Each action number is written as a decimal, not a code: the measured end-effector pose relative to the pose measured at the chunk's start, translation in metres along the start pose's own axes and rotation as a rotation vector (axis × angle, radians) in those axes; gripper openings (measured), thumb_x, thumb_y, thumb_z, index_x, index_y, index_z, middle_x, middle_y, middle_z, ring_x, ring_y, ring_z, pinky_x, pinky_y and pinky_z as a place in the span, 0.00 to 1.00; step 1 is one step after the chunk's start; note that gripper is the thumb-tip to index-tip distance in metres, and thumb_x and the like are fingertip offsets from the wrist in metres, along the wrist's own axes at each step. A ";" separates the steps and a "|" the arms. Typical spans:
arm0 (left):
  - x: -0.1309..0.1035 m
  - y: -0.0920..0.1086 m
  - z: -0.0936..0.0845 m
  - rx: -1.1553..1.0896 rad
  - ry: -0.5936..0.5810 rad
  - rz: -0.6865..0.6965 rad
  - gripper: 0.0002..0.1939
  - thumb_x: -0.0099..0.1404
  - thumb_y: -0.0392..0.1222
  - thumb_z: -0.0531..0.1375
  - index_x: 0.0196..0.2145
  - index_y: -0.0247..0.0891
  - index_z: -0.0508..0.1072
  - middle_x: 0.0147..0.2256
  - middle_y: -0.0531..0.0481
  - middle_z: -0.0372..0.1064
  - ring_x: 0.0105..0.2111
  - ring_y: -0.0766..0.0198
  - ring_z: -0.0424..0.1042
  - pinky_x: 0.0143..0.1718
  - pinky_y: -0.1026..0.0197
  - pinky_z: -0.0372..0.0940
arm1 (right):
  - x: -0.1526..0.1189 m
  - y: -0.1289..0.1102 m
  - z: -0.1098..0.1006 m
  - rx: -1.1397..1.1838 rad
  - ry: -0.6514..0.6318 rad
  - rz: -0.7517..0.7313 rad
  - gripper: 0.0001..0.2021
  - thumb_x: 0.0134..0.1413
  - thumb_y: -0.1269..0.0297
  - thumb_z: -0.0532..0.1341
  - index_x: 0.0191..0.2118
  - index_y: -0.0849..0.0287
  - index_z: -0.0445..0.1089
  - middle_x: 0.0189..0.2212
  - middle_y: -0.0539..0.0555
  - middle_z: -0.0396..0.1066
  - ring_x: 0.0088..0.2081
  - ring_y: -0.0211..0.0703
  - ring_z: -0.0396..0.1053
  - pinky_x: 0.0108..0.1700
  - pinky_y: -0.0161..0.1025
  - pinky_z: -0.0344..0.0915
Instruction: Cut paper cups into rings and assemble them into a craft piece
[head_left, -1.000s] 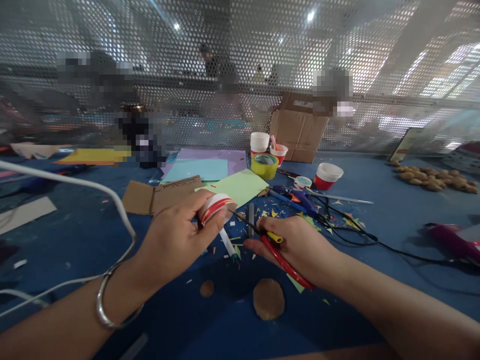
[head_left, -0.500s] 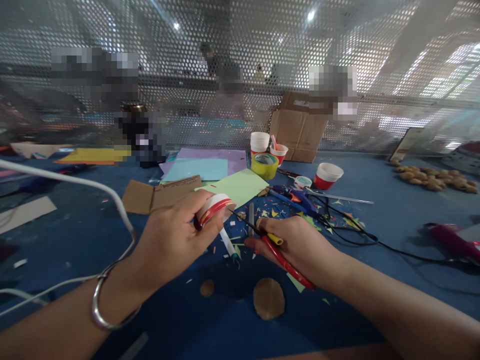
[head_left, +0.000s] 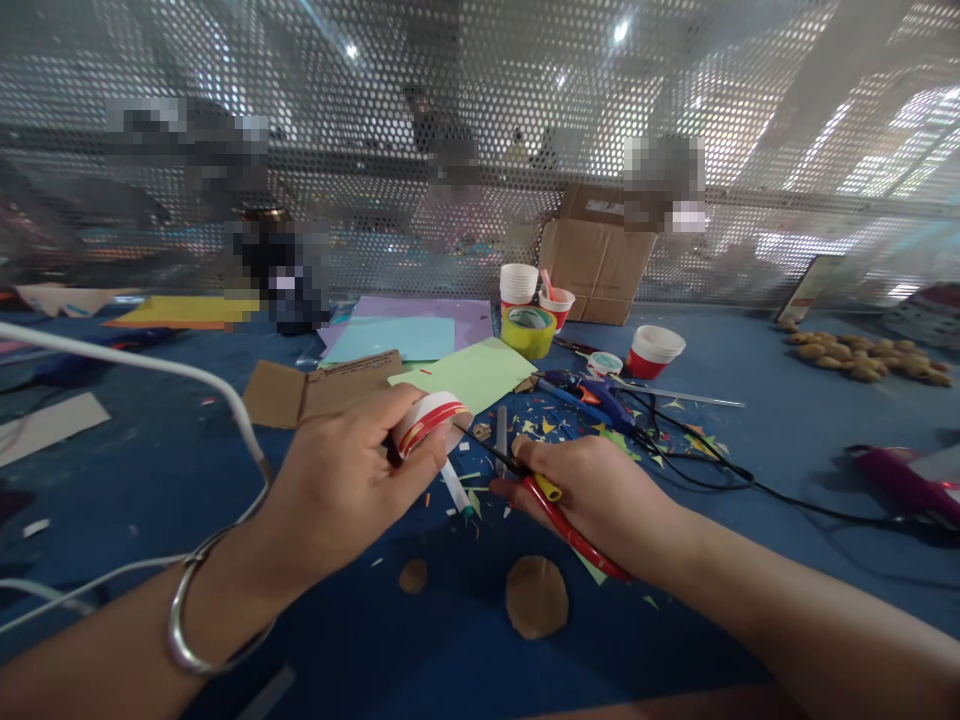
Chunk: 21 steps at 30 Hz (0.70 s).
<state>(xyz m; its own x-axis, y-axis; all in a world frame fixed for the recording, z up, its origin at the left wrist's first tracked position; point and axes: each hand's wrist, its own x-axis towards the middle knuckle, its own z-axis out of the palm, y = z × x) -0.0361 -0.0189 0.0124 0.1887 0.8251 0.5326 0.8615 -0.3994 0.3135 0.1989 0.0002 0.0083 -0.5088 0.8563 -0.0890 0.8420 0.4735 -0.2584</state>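
Note:
My left hand (head_left: 360, 465) is closed around a short white paper cup piece (head_left: 431, 420) with red and gold bands, tilted so its open side faces right. In my right hand (head_left: 577, 480) is a pair of scissors (head_left: 566, 525) with red handles, their dark blades pointing left to the edge of the cup piece. A short yellow tube (head_left: 549, 487) shows beside the right-hand fingers; whether it is part of the scissors I cannot tell. On the table below lie a large cardboard disc (head_left: 537, 597) and a small cardboard disc (head_left: 413, 576).
Paper scraps litter the blue table (head_left: 360, 640) beyond my hands. Behind them are coloured sheets (head_left: 480, 375), yellow tape (head_left: 529, 333), stacked cups (head_left: 519, 284), a red-and-white cup (head_left: 655, 352) and a blue glue gun (head_left: 611, 400) with a black cord. A white cable (head_left: 225, 385) arches at left.
The cup piece has turned slightly in my left hand. My right hand and the scissors have shifted only a little; the table things stay put.

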 end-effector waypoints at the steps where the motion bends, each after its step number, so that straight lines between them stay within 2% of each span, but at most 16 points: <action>1: -0.001 0.000 -0.001 0.004 -0.003 -0.006 0.18 0.73 0.55 0.59 0.37 0.40 0.80 0.29 0.50 0.79 0.25 0.61 0.74 0.26 0.60 0.59 | 0.000 -0.001 -0.001 -0.018 -0.011 0.004 0.15 0.71 0.52 0.61 0.41 0.59 0.75 0.28 0.55 0.79 0.32 0.44 0.77 0.29 0.34 0.53; 5: 0.001 0.002 -0.004 -0.033 -0.032 -0.035 0.17 0.72 0.56 0.59 0.38 0.40 0.80 0.28 0.51 0.78 0.24 0.61 0.73 0.26 0.61 0.60 | -0.001 -0.005 -0.004 -0.082 -0.034 0.001 0.16 0.73 0.51 0.58 0.44 0.60 0.75 0.29 0.56 0.80 0.35 0.47 0.80 0.29 0.36 0.53; 9: 0.007 0.001 -0.007 -0.140 -0.128 -0.128 0.18 0.69 0.58 0.60 0.36 0.41 0.80 0.27 0.52 0.77 0.23 0.62 0.71 0.22 0.61 0.58 | 0.001 -0.004 0.000 -0.120 -0.038 -0.034 0.16 0.74 0.52 0.57 0.44 0.60 0.75 0.31 0.57 0.81 0.37 0.50 0.81 0.30 0.37 0.53; 12: 0.009 -0.002 -0.006 -0.154 -0.187 -0.162 0.16 0.68 0.56 0.60 0.33 0.42 0.78 0.23 0.53 0.72 0.20 0.63 0.66 0.20 0.61 0.55 | 0.004 -0.002 0.006 -0.147 -0.031 -0.047 0.15 0.74 0.53 0.58 0.44 0.60 0.75 0.34 0.58 0.82 0.38 0.51 0.81 0.31 0.38 0.51; 15: 0.009 -0.005 -0.003 -0.103 -0.167 -0.140 0.15 0.69 0.55 0.60 0.30 0.43 0.72 0.20 0.57 0.65 0.18 0.65 0.61 0.20 0.61 0.54 | 0.006 0.001 0.009 -0.139 -0.005 -0.046 0.16 0.74 0.52 0.58 0.43 0.60 0.75 0.34 0.58 0.83 0.37 0.50 0.81 0.30 0.39 0.50; 18: 0.007 -0.006 0.000 -0.085 -0.118 -0.132 0.17 0.71 0.57 0.60 0.30 0.44 0.70 0.21 0.57 0.65 0.20 0.64 0.65 0.22 0.61 0.56 | 0.007 0.003 0.010 -0.118 0.039 -0.025 0.16 0.72 0.51 0.58 0.41 0.58 0.75 0.32 0.56 0.82 0.35 0.48 0.80 0.30 0.38 0.49; 21: 0.006 -0.006 0.002 -0.087 -0.101 -0.127 0.14 0.71 0.58 0.61 0.36 0.45 0.73 0.29 0.54 0.74 0.27 0.60 0.73 0.28 0.60 0.62 | 0.007 0.005 0.009 -0.159 0.076 -0.007 0.15 0.71 0.52 0.58 0.41 0.57 0.75 0.31 0.56 0.82 0.34 0.48 0.79 0.29 0.39 0.46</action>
<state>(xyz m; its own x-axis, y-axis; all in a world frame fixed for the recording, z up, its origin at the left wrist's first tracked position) -0.0393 -0.0113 0.0124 0.1315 0.9052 0.4040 0.8383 -0.3191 0.4421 0.1983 0.0067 -0.0021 -0.5051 0.8630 -0.0134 0.8592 0.5013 -0.1025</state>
